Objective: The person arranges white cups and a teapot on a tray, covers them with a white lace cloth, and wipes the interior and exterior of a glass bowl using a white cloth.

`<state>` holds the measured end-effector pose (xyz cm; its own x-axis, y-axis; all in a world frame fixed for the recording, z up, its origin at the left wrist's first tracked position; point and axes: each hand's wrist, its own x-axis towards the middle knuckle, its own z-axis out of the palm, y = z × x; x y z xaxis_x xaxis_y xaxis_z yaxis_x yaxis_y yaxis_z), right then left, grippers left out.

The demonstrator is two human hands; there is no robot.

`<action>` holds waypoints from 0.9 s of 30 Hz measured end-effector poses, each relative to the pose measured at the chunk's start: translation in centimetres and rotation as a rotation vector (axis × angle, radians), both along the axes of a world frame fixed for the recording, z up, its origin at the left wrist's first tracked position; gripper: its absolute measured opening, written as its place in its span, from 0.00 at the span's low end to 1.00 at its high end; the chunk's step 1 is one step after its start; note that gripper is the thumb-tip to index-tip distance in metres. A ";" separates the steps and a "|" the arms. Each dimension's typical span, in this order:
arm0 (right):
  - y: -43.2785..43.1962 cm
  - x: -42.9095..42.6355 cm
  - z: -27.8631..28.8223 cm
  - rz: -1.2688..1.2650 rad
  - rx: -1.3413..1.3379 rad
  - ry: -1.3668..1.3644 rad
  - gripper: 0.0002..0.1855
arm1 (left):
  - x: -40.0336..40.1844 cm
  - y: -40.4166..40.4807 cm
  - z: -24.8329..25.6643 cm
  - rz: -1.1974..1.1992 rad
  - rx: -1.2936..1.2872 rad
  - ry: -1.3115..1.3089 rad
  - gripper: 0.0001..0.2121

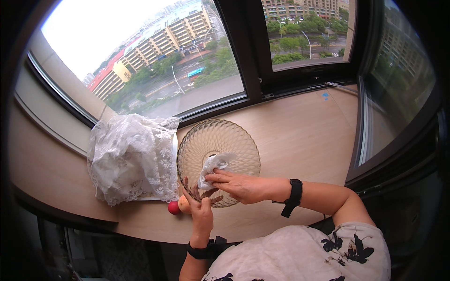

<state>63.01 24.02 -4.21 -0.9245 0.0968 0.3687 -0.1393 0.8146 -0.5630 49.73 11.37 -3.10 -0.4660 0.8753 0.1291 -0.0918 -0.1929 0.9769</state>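
A large round fruit bowl (232,140) of amber-tinted, patterned glass is before me above the wooden sill. My left hand (201,210) grips its lower-left rim, thumb on the near side, with the other fingers showing through the glass. My right hand (242,186) presses a crumpled white cloth or tissue (212,167) against the bowl's middle. Just left of my left hand lie a red fruit (173,207) and a yellowish-orange fruit (184,204), the latter partly hidden by the bowl and my hand.
A white lace cloth (135,158) drapes over something with a white edge, left of the bowl. Dark window frames (242,52) rise behind the wooden sill (295,130). At right an opened window sash (365,130) leans inward. Blue specks (325,95) mark the sill's far right.
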 end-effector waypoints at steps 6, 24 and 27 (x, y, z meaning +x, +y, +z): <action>0.5 -1.4 -0.4 -0.051 0.107 0.162 0.25 | -0.4 -0.3 0.4 0.007 -0.024 0.105 0.35; 3.4 1.3 1.8 -0.559 0.544 -0.056 0.23 | 0.1 -0.6 0.1 -0.105 -0.115 0.034 0.36; 3.2 1.7 1.4 -0.578 0.546 -0.042 0.22 | 0.1 -0.6 0.0 -0.072 -0.124 0.006 0.35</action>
<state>64.75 27.21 -2.78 -0.7969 0.3814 0.4684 0.4026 0.9135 -0.0590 49.85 10.78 -3.05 -0.4006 0.9160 0.0209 -0.0950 -0.0642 0.9934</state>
